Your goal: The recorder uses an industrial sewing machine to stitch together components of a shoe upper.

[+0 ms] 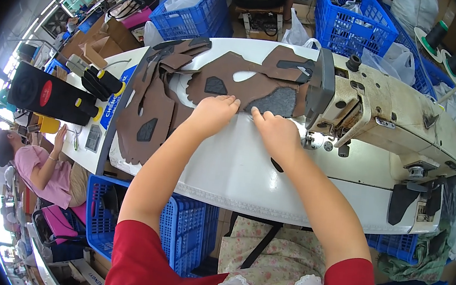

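Note:
A brown leather-like piece with a black patch and a grey felt patch lies on the white sewing table. My left hand has its fingertips together on the near edge of this piece. Close by on the right, my right hand grips the same edge beside the felt, thumb and forefinger at the border; its other fingers are partly hidden. The industrial sewing machine stands just right of my right hand, and the piece's right end reaches its head.
More brown pieces lie heaped at the table's left. Black thread cones stand beyond them. Blue crates sit behind the table, and another blue crate is below its front edge. A person in pink sits at the left.

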The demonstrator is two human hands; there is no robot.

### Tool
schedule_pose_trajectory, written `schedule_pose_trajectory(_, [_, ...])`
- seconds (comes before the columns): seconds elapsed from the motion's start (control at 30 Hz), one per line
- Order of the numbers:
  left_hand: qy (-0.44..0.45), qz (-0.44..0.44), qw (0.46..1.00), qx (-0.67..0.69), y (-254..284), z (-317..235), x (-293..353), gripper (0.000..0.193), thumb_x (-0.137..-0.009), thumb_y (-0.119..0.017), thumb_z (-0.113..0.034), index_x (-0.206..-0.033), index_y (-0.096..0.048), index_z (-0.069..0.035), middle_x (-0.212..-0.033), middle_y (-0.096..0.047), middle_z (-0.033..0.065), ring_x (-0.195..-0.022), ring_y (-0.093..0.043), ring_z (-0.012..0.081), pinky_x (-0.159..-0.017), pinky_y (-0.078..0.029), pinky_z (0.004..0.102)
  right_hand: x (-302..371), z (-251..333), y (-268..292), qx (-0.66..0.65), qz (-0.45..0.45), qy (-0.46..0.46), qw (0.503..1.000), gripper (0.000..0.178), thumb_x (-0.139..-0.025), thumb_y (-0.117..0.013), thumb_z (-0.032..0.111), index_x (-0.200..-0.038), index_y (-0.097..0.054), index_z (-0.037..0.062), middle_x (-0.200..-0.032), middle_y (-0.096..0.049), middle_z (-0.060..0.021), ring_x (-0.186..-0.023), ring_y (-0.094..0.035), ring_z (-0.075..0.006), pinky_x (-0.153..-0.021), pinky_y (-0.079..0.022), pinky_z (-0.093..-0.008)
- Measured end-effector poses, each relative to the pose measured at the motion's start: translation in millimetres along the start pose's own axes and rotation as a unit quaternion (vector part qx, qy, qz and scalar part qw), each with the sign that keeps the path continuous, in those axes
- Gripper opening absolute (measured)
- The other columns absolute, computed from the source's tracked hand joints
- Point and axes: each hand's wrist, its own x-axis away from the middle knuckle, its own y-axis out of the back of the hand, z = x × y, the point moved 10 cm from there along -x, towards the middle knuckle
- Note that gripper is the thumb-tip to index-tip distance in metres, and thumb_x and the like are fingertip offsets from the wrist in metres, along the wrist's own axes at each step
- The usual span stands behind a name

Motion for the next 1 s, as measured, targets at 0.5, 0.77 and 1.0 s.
schedule_pose_trajectory(0.5, [-0.012,-0.012,1.0,0.011,5.9,1.8,0.2,0.042,-0.078,-0.062,-0.001,-0.12,-0.066,-0.001,-0.124,-0.069,0.0128,-0.119,-0.064,0.0262,-0.1,-0.052,0.0377,-4.5,1.6,-6.5,-0.064,-0.035,0.014,0.997,0.052,-0.083,-0.061,0.003,-0.134,-0.059,0.0107,-0.086,-0.064,-0.0069,-0.075,-0.07,-0.0225,-0.062,-0.057,-0.0352])
schedule_pose_trajectory(0.77, [-0.045,-0.076,0.996,0.013,16.9,-12.9,-11.6,0.042,-0.075,-0.062,-0.003,-0.117,-0.066,-0.004,-0.118,-0.069,0.0126,-0.111,-0.065,0.029,-0.092,-0.052,0.0418,77.2,53.2,16.8,-0.158,0.099,0.097,0.978,0.043,-0.092,-0.053,0.01,-0.134,-0.057,0.0115,-0.086,-0.065,-0.0098,-0.075,-0.07,-0.028,-0.058,-0.057,-0.0417])
schedule_pose_trajectory(1.0, [0.057,-0.071,0.991,0.097,8.3,3.0,-13.5,0.077,-0.067,-0.055,0.0,-0.143,-0.051,-0.006,-0.148,-0.047,0.0218,-0.138,-0.042,0.0402,-0.113,-0.038,0.0473,225.4,-40.1,113.5,-0.393,0.062,-0.184,0.899,0.038,-0.089,-0.06,0.016,-0.126,-0.062,0.0123,-0.092,-0.068,-0.0129,-0.075,-0.069,-0.0298,-0.065,-0.054,-0.0433])
